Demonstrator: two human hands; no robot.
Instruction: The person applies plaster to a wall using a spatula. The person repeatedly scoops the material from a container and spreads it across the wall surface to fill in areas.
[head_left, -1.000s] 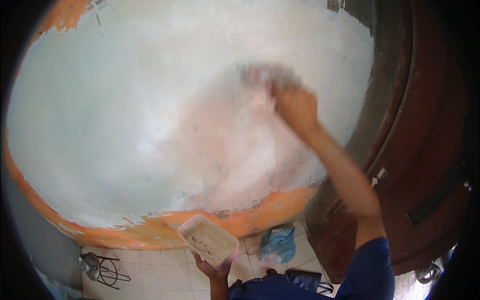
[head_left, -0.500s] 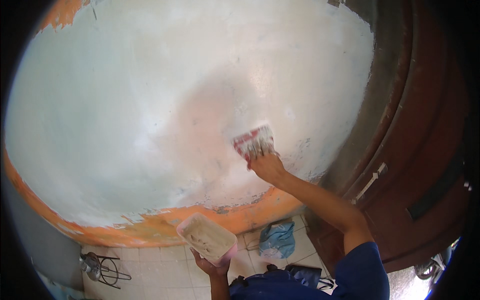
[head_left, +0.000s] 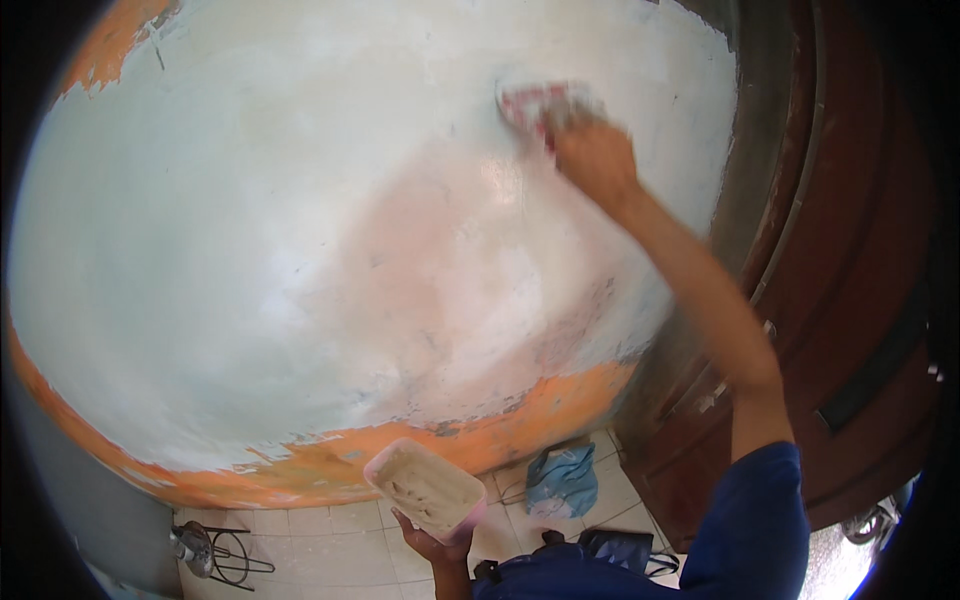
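Observation:
My right hand, blurred by motion, grips a wide red putty knife smeared with white. Its blade lies against the upper part of the wall, which is coated in whitish filler. Low in front of me, my left hand holds a pink rectangular tub from below. Pale beige putty fills much of the tub, its surface marked by scoops. Bare orange paint shows along the wall's lower edge.
A dark red door stands to the right of the wall. On the tiled floor are a blue plastic bag and, at the left, a small black metal stand. A dark bag lies close to my body.
My right hand has swept the putty knife up the wall and slightly right, the arm stretching out. The left hand still holds the tub, which sits slightly lower and further right in view.

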